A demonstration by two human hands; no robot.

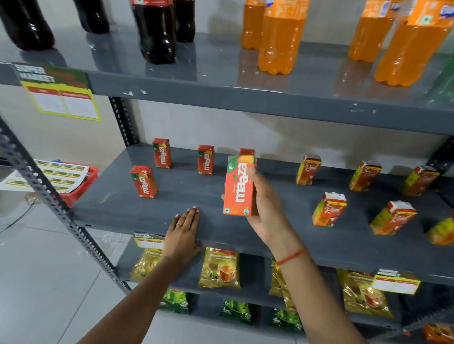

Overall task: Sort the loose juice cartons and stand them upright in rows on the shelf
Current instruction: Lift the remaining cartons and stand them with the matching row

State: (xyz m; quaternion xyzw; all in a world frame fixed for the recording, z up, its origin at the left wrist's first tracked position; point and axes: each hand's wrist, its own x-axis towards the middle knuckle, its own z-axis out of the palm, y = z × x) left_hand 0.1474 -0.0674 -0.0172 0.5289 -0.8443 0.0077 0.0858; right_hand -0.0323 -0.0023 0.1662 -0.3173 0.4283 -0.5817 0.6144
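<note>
Hiding a rear carton (pixel 247 152), right hand (pixel 265 200) grasping Maaza carton (pixel 238 189); left hand (pixel 184 231) flat, released, on shelf (pixel 322 245).

Orange Maaza carton (pixel 238 188) held upright above grey shelf (pixel 139 214), other cartons (pixel 144 182) standing.

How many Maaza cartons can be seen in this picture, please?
5. One in the right hand, the held Maaza carton. Three in the back row, the last partly hidden behind it. One in front at left.
</note>
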